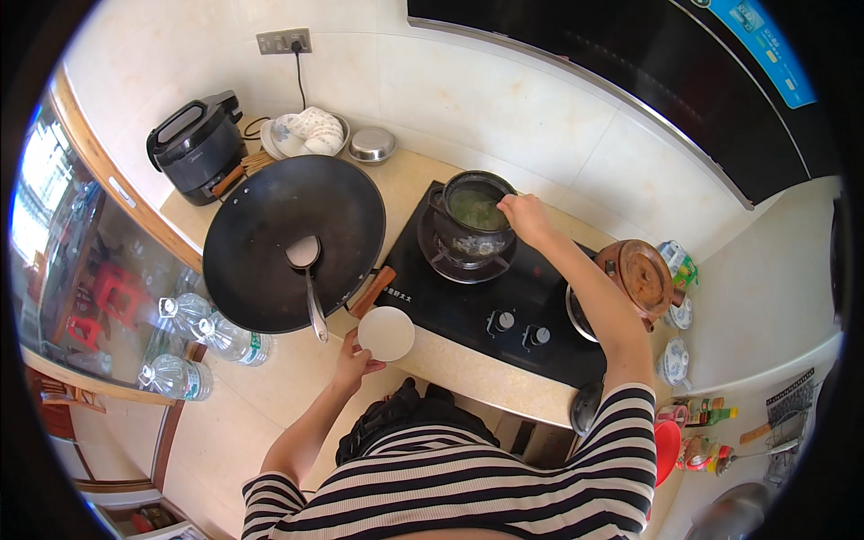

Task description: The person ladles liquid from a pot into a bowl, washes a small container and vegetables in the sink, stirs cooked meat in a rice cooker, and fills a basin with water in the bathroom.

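My left hand (355,360) grips the rim of a small round white bowl (386,334) in front of the counter edge. Nothing distinct shows inside the bowl. My right hand (525,219) reaches over the stove to the right rim of a dark clay pot (461,241). Its fingers are pinched together, and I cannot make out what is between them. Green pieces in cloudy liquid (477,209) fill the uncovered pot, which stands on the back burner. To the left, a large black wok (270,207) with wooden handles holds a metal ladle (313,301), its handle over the near rim.
The black stove (450,310) has two knobs in front. At its right stands a brown lidded pot (644,277). Behind the wok are a black appliance (196,148), stacked bowls (310,133) and a steel bowl (372,145). Clear plastic bottles (236,340) stand left. A range hood (612,54) overhangs.
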A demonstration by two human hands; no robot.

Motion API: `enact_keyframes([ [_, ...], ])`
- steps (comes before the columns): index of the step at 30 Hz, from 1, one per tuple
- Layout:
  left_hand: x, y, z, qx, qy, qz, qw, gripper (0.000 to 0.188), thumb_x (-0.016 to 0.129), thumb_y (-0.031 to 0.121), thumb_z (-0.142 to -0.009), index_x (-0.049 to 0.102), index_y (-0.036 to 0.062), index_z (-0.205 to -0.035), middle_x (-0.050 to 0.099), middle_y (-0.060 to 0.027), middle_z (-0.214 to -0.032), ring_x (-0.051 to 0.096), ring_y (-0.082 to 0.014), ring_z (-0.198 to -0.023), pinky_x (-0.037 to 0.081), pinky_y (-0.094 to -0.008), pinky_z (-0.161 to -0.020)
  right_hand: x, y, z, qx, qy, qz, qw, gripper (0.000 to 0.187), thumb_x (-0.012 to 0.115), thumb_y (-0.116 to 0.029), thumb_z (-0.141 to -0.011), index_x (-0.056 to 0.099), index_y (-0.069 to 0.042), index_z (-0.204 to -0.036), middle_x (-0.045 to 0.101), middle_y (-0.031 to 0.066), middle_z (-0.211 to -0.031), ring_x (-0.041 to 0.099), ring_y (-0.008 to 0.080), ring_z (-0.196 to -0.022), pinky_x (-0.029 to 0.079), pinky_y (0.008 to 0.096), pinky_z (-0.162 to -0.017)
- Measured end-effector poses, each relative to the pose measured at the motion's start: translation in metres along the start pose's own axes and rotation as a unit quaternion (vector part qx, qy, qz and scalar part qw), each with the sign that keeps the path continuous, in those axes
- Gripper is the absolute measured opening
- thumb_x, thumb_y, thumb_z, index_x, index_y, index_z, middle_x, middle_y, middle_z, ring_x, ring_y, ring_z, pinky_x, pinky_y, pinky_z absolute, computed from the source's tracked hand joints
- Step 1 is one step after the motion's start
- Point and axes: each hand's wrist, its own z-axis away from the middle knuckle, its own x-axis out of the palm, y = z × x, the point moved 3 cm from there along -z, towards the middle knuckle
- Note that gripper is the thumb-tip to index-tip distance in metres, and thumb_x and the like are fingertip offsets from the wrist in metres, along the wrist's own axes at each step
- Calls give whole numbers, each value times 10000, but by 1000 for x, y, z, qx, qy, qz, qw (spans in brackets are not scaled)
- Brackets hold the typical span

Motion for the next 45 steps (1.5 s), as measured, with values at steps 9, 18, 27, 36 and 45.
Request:
enact_keyframes([
  [9, 5, 1, -5, -14, -33, -9, 999, 652, 421, -38, -731, 192, 94, -1327, 411, -144, -1048, 600, -292, -833, 542, -357, -731, -1, -9, -13, 353, -44, -380, 854, 234, 498, -148, -835, 571, 50, -733, 573, 124, -533, 510, 142, -368, 421, 253, -362],
  [18, 0, -3, -7, -33, -63, 13, 997, 653, 469, 36, -796, 156, 147, -1358, 427, -158, -1061, 606, -275, -806, 534, -363, -725, 16, -13, -11, 10, 22, -44, 999, 194, 573, -162, -792, 590, 15, -715, 588, 201, -646, 595, 308, -622, 483, 391, -560],
  [27, -22, 3, 13, -38, 7, 1, 999, 515, 507, 251, -846, 313, 89, -1294, 463, -125, -1020, 601, -248, -758, 519, -326, -695, -16, -28, -31, 217, -132, -185, 949, 240, 524, -156, -824, 574, 40, -694, 586, 156, -557, 565, 218, -432, 477, 323, -471],
  [36, -72, -39, 21, -105, 68, 34, 992, 259, 454, 248, -853, 562, 42, -965, 520, -50, -731, 475, -115, -534, 405, -225, -487, 18, -12, -17, 194, -10, -286, 938, 211, 554, -164, -813, 605, 31, -748, 595, 136, -588, 575, 202, -514, 451, 309, -454],
  [45, -176, -150, 28, -194, 196, -85, 957, 186, 476, 159, -817, 552, 9, -897, 536, -93, -645, 492, -148, -418, 403, -244, -364, -4, -13, -28, 114, -63, -16, 991, 270, 544, -171, -811, 578, 40, -646, 592, 210, -627, 599, 288, -580, 493, 379, -561],
])
